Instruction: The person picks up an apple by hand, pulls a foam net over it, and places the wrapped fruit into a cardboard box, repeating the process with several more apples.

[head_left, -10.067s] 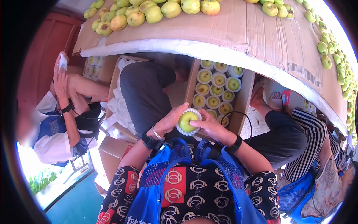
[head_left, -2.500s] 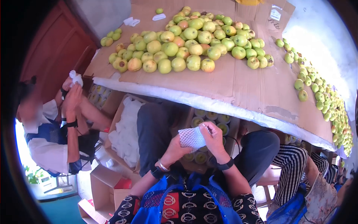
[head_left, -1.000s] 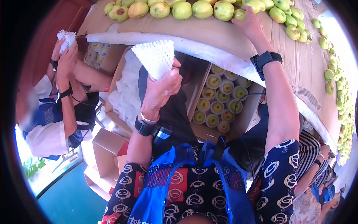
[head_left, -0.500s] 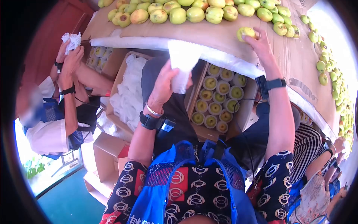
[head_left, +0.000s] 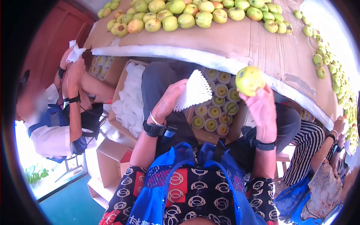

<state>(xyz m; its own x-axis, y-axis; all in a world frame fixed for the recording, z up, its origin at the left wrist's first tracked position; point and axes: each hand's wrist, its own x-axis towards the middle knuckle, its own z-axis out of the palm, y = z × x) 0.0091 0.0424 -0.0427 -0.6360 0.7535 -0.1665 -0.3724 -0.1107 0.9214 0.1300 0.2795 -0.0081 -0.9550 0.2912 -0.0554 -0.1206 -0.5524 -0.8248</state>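
My left hand [head_left: 169, 98] is closed around one end of a white foam net sleeve [head_left: 195, 91], whose wider end faces right. In my right hand [head_left: 260, 107] is a yellow-green apple [head_left: 250, 81], gripped from below by the fingertips and raised in front of the table edge. The apple and the sleeve are apart. Beneath them, between my knees, stands a cardboard box [head_left: 192, 108] with rows of apples [head_left: 214, 111] in white foam nets; my left hand and the sleeve cover part of it.
A cardboard-covered table [head_left: 210, 39] with a padded edge bears many loose apples [head_left: 165, 15]. Left of my knee, a box of white foam sleeves [head_left: 129, 99] stands open. A co-worker's hands [head_left: 75, 65] hold another foam sleeve at left; a person in striped trousers [head_left: 305, 150] sits at right.
My right hand has brought the apple from above the table back toward me. The sleeve has lowered and tilted, its wide end now facing right. The view has shifted slightly.
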